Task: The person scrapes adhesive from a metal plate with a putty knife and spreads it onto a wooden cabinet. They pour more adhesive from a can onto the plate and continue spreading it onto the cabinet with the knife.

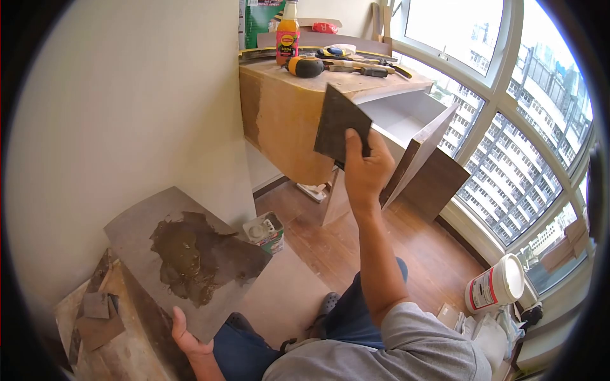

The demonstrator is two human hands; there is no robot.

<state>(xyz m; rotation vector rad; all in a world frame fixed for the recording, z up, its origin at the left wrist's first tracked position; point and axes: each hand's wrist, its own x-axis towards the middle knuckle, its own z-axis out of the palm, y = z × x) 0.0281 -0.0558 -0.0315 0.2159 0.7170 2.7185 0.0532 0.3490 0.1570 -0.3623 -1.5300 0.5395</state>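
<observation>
My left hand [190, 341] grips the near corner of a thin grey-brown board [136, 222], thumb on top and fingers hidden underneath. A spread-out patch of wet brown paste [181, 257] lies across the board's middle. Raised at centre, my right hand [370, 168] pinches a dark, flat rectangular piece [338, 120] by its lower right corner, thumb across its face. In this view the piece overlaps the curved wooden front [286, 120] of a wall cabinet and its pulled-out drawer [406, 117].
On the cabinet top stand a drink bottle [288, 35], a tape measure [304, 66] and several tools. A tin [264, 230] sits beyond the board. Lower left is a wooden box [133, 317] with scraps. A white bucket [499, 282] is near the windows at right.
</observation>
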